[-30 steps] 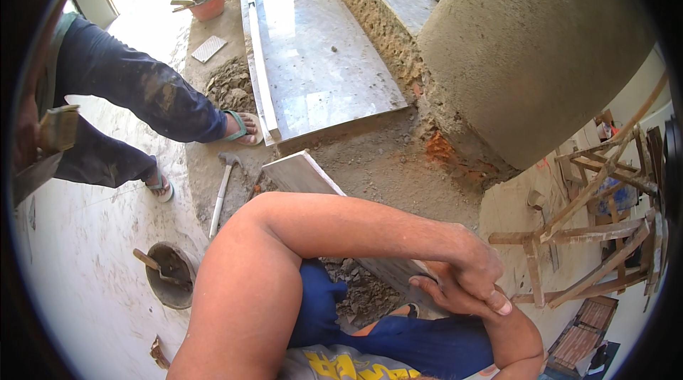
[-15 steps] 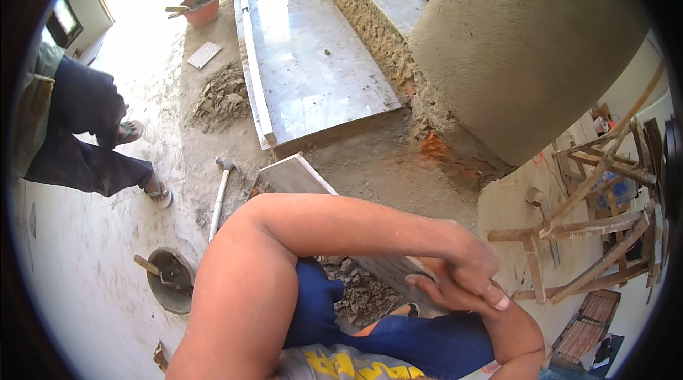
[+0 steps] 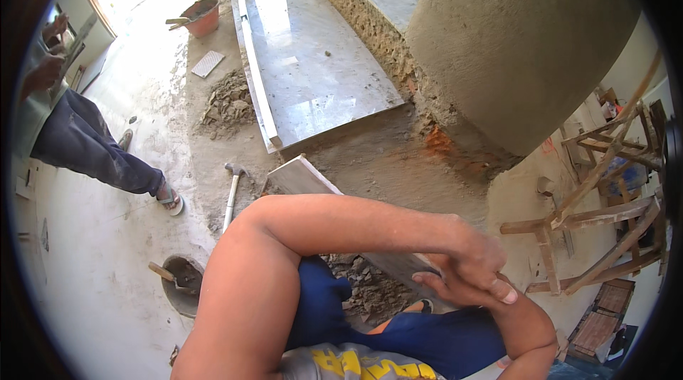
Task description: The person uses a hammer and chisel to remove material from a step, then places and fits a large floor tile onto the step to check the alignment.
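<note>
My left arm crosses in front of me to the right. My left hand [image 3: 479,258] is closed over my right wrist, next to the right knee in blue shorts. Beneath it, my right hand [image 3: 452,286] rests with one digit stretched out and no tool visible; its other fingers are mostly covered. Below the forearm, a flat grey board [image 3: 306,177] slants up from the ground, partly hidden by my arm. Lumpy mortar [image 3: 373,287] lies between my legs. A claw hammer [image 3: 231,199] with a pale handle lies left of the board, its lower end near my elbow.
A glossy grey slab [image 3: 334,67] lies ahead, a white straightedge [image 3: 257,81] along its left side. A round pillar [image 3: 526,46] and wooden trestle [image 3: 590,216] stand right. A mortar bucket [image 3: 182,284], red bucket [image 3: 204,19] and a person [image 3: 99,138] are left.
The person at the left has shifted stance and now shows hands holding a long flat thing. My view has turned slightly; my clasped hands keep their pose.
</note>
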`<action>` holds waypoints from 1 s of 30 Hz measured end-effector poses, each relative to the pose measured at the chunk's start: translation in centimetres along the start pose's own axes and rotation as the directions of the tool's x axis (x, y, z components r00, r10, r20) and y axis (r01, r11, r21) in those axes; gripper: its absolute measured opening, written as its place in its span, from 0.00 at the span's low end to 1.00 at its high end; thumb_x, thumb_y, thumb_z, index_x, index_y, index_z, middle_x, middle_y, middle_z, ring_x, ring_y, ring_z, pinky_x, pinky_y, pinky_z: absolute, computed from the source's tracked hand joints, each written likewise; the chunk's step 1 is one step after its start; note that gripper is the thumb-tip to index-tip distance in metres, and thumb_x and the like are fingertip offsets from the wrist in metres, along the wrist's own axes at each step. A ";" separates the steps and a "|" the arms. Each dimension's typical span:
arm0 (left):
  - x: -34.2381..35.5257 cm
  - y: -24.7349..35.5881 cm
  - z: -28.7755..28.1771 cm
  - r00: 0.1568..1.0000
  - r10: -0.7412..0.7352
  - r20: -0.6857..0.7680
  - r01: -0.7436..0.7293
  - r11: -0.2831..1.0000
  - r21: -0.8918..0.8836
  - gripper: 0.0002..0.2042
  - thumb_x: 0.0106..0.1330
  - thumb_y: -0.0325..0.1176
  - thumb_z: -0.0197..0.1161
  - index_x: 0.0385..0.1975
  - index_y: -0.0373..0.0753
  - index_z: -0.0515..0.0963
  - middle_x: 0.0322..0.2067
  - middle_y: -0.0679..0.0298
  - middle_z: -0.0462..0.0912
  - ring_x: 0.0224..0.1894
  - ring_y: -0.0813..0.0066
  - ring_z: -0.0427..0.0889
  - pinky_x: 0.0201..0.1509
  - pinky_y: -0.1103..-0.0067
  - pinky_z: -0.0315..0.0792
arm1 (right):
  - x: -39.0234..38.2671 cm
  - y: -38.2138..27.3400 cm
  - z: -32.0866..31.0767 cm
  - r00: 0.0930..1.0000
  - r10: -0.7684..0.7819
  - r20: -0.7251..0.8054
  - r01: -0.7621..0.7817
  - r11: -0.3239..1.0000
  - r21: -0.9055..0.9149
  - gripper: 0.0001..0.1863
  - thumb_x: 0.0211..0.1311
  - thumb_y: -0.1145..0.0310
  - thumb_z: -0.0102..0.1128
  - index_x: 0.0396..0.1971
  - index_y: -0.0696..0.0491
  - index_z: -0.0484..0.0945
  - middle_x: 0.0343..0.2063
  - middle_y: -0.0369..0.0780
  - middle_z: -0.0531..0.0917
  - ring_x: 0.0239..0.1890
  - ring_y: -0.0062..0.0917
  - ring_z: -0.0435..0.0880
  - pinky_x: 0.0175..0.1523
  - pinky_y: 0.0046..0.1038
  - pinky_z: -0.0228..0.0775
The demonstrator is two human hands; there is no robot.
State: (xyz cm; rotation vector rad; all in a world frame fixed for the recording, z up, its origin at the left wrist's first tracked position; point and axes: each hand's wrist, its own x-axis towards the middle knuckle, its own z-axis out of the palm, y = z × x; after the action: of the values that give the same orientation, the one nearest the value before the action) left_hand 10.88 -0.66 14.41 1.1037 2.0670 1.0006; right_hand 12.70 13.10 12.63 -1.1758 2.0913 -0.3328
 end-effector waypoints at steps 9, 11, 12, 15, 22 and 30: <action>-5.7 2.7 -3.4 0.964 -0.007 -0.265 0.109 0.921 0.374 0.15 0.63 0.38 0.66 0.23 0.30 0.84 0.23 0.50 0.85 0.32 0.52 0.88 0.37 0.61 0.82 | -0.3 1.1 1.0 0.956 -0.242 -0.167 0.217 0.964 -0.157 0.26 0.72 0.57 0.61 0.60 0.60 0.76 0.57 0.53 0.81 0.64 0.44 0.76 0.69 0.42 0.65; -10.3 3.7 -4.0 0.947 0.028 -0.319 0.123 0.888 0.443 0.08 0.56 0.31 0.65 0.19 0.34 0.81 0.22 0.53 0.83 0.30 0.54 0.85 0.37 0.65 0.81 | 0.6 0.5 0.2 0.984 -0.170 -0.057 0.165 0.983 -0.083 0.16 0.69 0.62 0.63 0.46 0.61 0.81 0.42 0.55 0.85 0.49 0.48 0.85 0.55 0.45 0.75; -11.9 4.1 -3.8 0.955 -0.049 -0.291 0.180 0.879 0.442 0.07 0.56 0.31 0.64 0.20 0.35 0.80 0.22 0.53 0.82 0.29 0.56 0.85 0.38 0.67 0.81 | 1.2 0.7 -0.1 0.993 -0.120 0.002 0.120 0.992 -0.047 0.12 0.67 0.65 0.65 0.39 0.61 0.84 0.34 0.56 0.87 0.41 0.50 0.89 0.48 0.47 0.80; -14.5 4.8 -0.1 0.948 -0.306 -0.085 0.318 0.919 0.234 0.09 0.61 0.32 0.62 0.23 0.33 0.78 0.25 0.53 0.81 0.31 0.57 0.84 0.40 0.67 0.81 | 2.9 -0.8 -2.7 0.991 -0.043 0.125 0.040 0.999 0.029 0.15 0.67 0.64 0.65 0.33 0.64 0.83 0.24 0.58 0.85 0.32 0.55 0.89 0.41 0.48 0.82; -15.1 1.6 5.3 0.879 -0.477 -0.012 0.477 0.879 -0.004 0.10 0.67 0.33 0.60 0.30 0.32 0.80 0.29 0.51 0.84 0.36 0.53 0.87 0.40 0.64 0.83 | 7.2 -1.1 -4.5 0.927 -0.096 0.362 0.100 0.995 0.007 0.18 0.66 0.62 0.61 0.33 0.65 0.83 0.24 0.59 0.85 0.31 0.56 0.88 0.41 0.48 0.83; -15.8 1.4 5.7 0.821 -0.569 0.040 0.570 0.817 -0.086 0.08 0.63 0.30 0.61 0.28 0.35 0.85 0.30 0.52 0.88 0.36 0.54 0.90 0.35 0.65 0.84 | 8.0 -2.6 -5.1 0.904 -0.045 0.426 0.070 0.997 -0.042 0.16 0.66 0.62 0.60 0.34 0.64 0.80 0.26 0.59 0.85 0.33 0.56 0.88 0.43 0.50 0.82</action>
State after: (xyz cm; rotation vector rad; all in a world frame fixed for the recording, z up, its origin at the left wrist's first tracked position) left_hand 23.51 -11.80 14.72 0.3806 2.1191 0.7645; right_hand 8.19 4.49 14.09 -1.2200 1.6952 -0.0340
